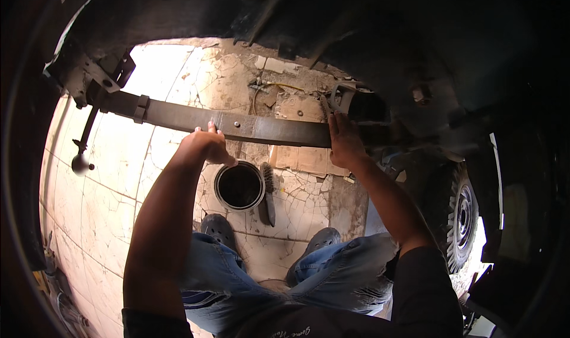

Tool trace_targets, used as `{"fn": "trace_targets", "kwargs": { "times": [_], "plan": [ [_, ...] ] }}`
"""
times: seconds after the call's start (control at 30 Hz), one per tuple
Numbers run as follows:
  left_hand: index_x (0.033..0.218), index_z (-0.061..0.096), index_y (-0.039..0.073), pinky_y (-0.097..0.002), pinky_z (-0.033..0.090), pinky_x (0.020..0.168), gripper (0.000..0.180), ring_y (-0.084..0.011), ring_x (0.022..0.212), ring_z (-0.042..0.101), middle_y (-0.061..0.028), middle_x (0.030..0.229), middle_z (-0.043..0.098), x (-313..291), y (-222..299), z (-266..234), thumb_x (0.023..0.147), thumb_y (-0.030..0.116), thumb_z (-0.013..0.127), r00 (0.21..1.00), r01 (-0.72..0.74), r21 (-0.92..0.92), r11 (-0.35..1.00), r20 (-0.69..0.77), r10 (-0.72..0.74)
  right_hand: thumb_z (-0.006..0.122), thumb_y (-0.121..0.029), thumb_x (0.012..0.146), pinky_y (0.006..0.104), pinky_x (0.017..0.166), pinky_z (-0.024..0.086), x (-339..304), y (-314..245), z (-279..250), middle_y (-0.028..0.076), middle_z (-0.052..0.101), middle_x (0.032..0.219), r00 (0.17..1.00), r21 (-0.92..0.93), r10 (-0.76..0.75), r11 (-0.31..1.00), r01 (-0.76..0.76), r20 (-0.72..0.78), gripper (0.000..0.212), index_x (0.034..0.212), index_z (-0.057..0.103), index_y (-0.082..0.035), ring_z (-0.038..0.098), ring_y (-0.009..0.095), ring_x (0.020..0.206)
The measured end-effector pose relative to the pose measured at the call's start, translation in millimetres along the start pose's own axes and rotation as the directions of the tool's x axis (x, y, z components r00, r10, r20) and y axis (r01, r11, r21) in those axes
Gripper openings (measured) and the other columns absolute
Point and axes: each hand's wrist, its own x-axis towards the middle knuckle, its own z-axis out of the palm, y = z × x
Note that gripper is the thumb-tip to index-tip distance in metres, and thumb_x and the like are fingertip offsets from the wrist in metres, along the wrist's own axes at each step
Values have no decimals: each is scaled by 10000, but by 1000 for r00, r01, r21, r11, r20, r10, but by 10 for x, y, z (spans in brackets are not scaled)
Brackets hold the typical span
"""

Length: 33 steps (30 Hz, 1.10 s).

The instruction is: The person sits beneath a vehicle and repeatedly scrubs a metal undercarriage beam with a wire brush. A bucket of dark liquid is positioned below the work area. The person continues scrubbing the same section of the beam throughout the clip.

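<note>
A long grey leaf spring (276,131) runs from left to right beneath the vehicle, with a small round pin or hole near its middle. My left hand (209,146) is at its near edge left of the middle, bent fingers over the metal and thumb pointing down and right. Farther right, my right hand (346,143) lies across the spring with its fingers closed over it; the thumb's hold is hidden. A metal clip (141,109) wraps the spring's left part. Below my left hand stands a round open can (238,186), dark inside, and beside it a wire brush (268,195).
Dark vehicle underbody (356,35) hangs over the far side. A rod with a ball-like end (81,163) hangs at left. Flattened cardboard (300,159) lies on the cracked tile floor (160,171). A treaded wheel (463,218) stands at right; tools (65,296) lie lower left.
</note>
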Motion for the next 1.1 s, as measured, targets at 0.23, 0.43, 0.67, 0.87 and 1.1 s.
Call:
{"fn": "trace_targets", "kwargs": {
  "times": [0.23, 0.43, 0.67, 0.87, 1.1],
  "plan": [
    [1515, 82, 40, -507, 251, 1136, 1090, -430, 1437, 95, -201, 1579, -3, -44, -87, 113, 794, 691, 576, 999, -45, -33, 998, -19, 44, 580, -104, 783, 501, 1158, 176, -401, -231, 46, 273, 176, 1518, 999, -89, -31, 996, 32, 12, 808, 1465, 179, 59, 192, 424, 1412],
    [1522, 60, 55, -485, 223, 1148, 1115, -441, 1433, 115, -173, 1588, 6, 1, -71, 67, 776, 719, 557, 1000, 0, 13, 1000, 25, -1, 725, -348, 737, 505, 1160, 173, -140, -80, -72, 256, 120, 1540, 994, -10, -61, 998, 63, 87, 1034, 1475, 122, 51, 154, 416, 1429],
    [1522, 68, 73, -538, 243, 1135, 1112, -408, 1444, 91, -176, 1585, -10, -91, -110, 93, 771, 698, 600, 997, -58, -8, 998, -50, 57, 698, -532, 755, 504, 1158, 180, -265, -132, -7, 271, 125, 1534, 997, 23, -17, 1000, 16, 74, 1084, 1476, 128, 43, 132, 407, 1436],
    [1519, 91, 65, -530, 240, 1138, 1112, -411, 1443, 89, -183, 1584, 10, -157, -97, 27, 765, 697, 609, 998, -52, -61, 997, -23, 50, 562, -559, 869, 502, 1162, 155, -65, -37, 133, 306, 138, 1521, 997, 74, 6, 997, 0, -79, 953, 1464, 170, 74, 126, 416, 1432],
    [1522, 69, 75, -535, 227, 1142, 1115, -401, 1446, 81, -177, 1584, 16, -46, -167, 170, 767, 681, 623, 991, -105, -106, 989, -93, 95, 497, -611, 882, 514, 1160, 158, -215, -160, 73, 301, 147, 1520, 1000, -34, 11, 999, -11, 7, 946, 1468, 182, 62, 139, 414, 1432]
  ]
}}
